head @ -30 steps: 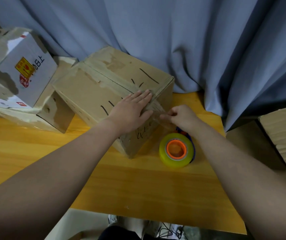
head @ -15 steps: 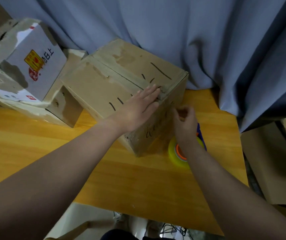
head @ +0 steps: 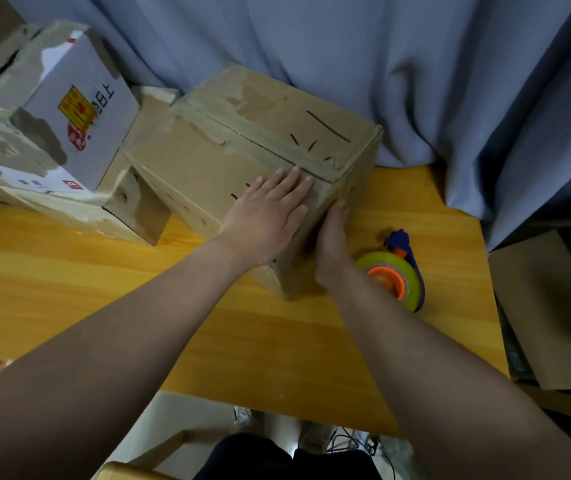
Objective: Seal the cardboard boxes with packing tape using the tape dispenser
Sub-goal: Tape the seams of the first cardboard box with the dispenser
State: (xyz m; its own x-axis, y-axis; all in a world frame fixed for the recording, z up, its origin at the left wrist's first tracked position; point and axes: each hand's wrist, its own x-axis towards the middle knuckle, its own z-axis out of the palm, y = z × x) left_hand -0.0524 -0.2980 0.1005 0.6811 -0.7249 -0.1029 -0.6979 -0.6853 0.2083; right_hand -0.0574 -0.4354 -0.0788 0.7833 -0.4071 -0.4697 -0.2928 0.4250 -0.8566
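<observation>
The box is sitting at the far middle of the table, with the curtain hanging behind it. The left hand is lying flat on the box's top, near its right edge, and the right hand is pressing on the right side just below. The dispenser is lying on the table just right of the box (partly behind the right wrist). At far left, a second box is resting on a third. A carton is standing right of the table.
</observation>
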